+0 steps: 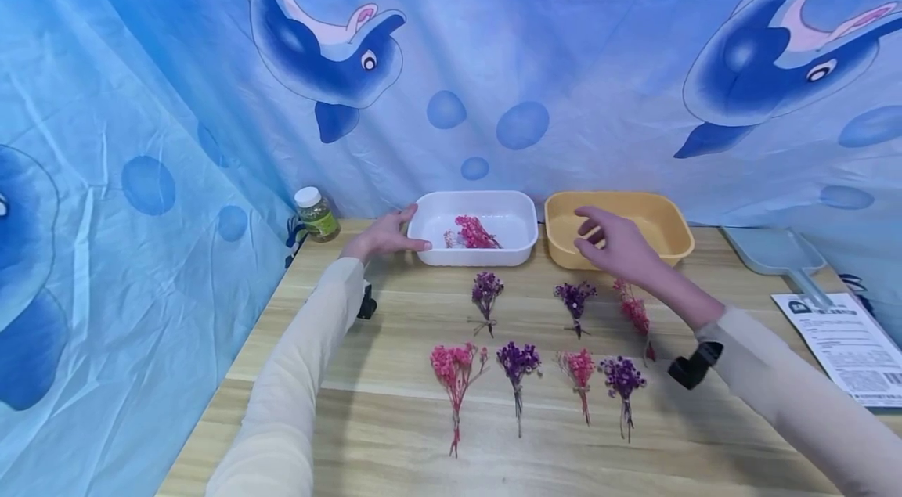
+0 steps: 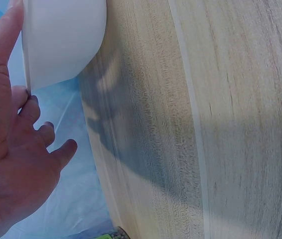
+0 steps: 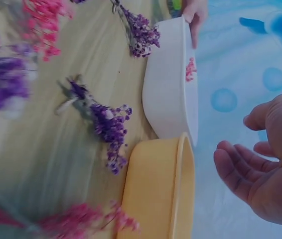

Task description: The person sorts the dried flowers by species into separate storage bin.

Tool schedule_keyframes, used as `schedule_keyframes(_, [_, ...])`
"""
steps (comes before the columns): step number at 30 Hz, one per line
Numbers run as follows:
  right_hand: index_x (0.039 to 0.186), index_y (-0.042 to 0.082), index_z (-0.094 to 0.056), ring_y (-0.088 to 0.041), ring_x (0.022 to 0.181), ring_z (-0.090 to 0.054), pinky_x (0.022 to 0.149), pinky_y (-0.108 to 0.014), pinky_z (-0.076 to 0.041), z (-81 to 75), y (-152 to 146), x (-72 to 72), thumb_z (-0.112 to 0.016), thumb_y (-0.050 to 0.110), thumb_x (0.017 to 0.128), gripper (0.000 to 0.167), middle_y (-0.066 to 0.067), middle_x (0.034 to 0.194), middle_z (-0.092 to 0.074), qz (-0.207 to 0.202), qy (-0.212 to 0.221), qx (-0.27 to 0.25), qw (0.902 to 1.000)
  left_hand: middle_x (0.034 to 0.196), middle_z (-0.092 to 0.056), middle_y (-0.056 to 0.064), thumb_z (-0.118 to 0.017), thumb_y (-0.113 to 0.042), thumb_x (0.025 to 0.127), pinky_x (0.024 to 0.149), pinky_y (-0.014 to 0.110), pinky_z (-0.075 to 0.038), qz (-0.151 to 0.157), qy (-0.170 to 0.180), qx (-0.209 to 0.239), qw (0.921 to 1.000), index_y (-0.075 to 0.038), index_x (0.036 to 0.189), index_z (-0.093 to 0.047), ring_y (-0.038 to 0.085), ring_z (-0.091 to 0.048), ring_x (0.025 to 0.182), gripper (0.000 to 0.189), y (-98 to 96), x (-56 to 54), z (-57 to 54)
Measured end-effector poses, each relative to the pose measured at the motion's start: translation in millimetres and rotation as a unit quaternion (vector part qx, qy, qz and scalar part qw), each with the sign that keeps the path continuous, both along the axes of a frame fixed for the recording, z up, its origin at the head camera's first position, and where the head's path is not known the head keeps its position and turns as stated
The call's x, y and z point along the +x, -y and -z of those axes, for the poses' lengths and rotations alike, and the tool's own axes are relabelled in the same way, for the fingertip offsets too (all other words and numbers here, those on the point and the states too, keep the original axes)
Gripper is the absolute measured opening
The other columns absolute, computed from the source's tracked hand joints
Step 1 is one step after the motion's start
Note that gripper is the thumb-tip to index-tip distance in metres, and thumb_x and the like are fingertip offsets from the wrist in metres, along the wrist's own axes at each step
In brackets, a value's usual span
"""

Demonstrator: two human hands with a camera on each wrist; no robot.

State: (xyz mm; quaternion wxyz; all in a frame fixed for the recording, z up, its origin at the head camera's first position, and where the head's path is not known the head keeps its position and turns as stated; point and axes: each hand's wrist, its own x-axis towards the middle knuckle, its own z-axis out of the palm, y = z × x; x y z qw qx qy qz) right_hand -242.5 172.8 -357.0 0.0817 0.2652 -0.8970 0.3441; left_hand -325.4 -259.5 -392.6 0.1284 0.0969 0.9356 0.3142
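Observation:
At the left end of a white plastic basin (image 1: pixel 468 257), my left hand (image 1: pixel 384 234) grips the rim between thumb and forefinger. Its other fingers hang loosely curled outside the wall in the left wrist view. A pink dried-flower bunch (image 1: pixel 475 232) lies inside that basin. My right hand (image 1: pixel 611 245) hovers over a yellow basin (image 1: pixel 672 254), fingers loosely bent and holding nothing. In front of the basins lie purple dried-flower bunches (image 1: pixel 486 292) and pink ones (image 1: pixel 454 365) in two rough rows. The nearest to my right wrist is a pink bunch (image 1: pixel 636 315), partly under the forearm.
A lidded jar (image 1: pixel 317 217) stands at the table's back left corner. On the right are a grey-blue dustpan (image 1: pixel 771 250) and a printed sheet (image 1: pixel 842 340). A blue dolphin-print curtain (image 1: pixel 479 74) hangs close behind the basins and along the left side.

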Motion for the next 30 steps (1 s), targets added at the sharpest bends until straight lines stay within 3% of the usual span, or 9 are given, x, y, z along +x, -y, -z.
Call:
schedule_keyframes(6, [0.142,-0.014,-0.040,-0.042,0.092,-0.067,0.074,-0.051,-0.059,7.3,-32.4,33.1,-0.068,0.006,0.093,0.060,-0.030,0.109,-0.064,0.037,0.023,0.002,0.9991,0.161,-0.014,0.028,-0.082,-0.047,0.080,0.116,0.061,-0.019,-0.001,0.001,0.000,1.0000,-0.018,0.162,-0.014,0.045,-0.017,0.146,0.110,-1.7,-0.6,-0.8])
schedule_keyframes(12, [0.142,-0.017,-0.035,-0.046,0.092,-0.065,0.075,-0.054,-0.058,21.6,-61.3,54.9,-0.070,0.005,0.091,0.066,-0.035,0.110,-0.061,0.057,0.061,0.010,0.9965,0.161,-0.013,0.028,-0.082,-0.048,0.080,0.116,0.062,-0.018,0.001,0.001,0.003,1.0000,-0.018,0.162,-0.014,0.046,-0.016,0.146,0.111,-2.1,-1.8,-0.8])
schedule_keyframes(18, [0.138,-0.020,-0.037,-0.047,0.089,-0.065,0.073,-0.053,-0.059,40.4,-75.7,68.6,-0.074,0.001,0.085,0.068,-0.038,0.106,-0.060,0.072,0.082,0.016,0.9939,0.161,-0.013,0.030,-0.082,-0.046,0.081,0.116,0.060,-0.019,0.003,-0.005,-0.007,1.0000,-0.015,0.161,-0.014,0.046,-0.017,0.146,0.110,1.4,-2.7,0.4])
schedule_keyframes(25, [0.139,-0.021,-0.033,-0.048,0.092,-0.064,0.073,-0.052,-0.059,63.0,-84.6,77.7,-0.082,0.010,0.081,0.082,-0.036,0.105,-0.059,0.081,0.134,0.024,0.9874,0.161,-0.012,0.029,-0.082,-0.048,0.080,0.116,0.062,-0.017,0.004,-0.002,-0.011,0.9999,-0.016,0.162,-0.014,0.047,-0.014,0.146,0.111,2.1,-1.1,1.7])
schedule_keyframes(30, [0.139,-0.021,-0.033,-0.045,0.093,-0.064,0.077,-0.056,-0.057,71.9,-86.6,80.6,-0.083,0.017,0.081,0.085,-0.032,0.104,-0.061,0.089,0.146,0.034,0.9847,0.161,-0.012,0.028,-0.082,-0.049,0.079,0.115,0.063,-0.017,0.003,0.000,-0.011,0.9999,-0.016,0.162,-0.013,0.047,-0.015,0.146,0.112,1.1,-1.5,2.3])
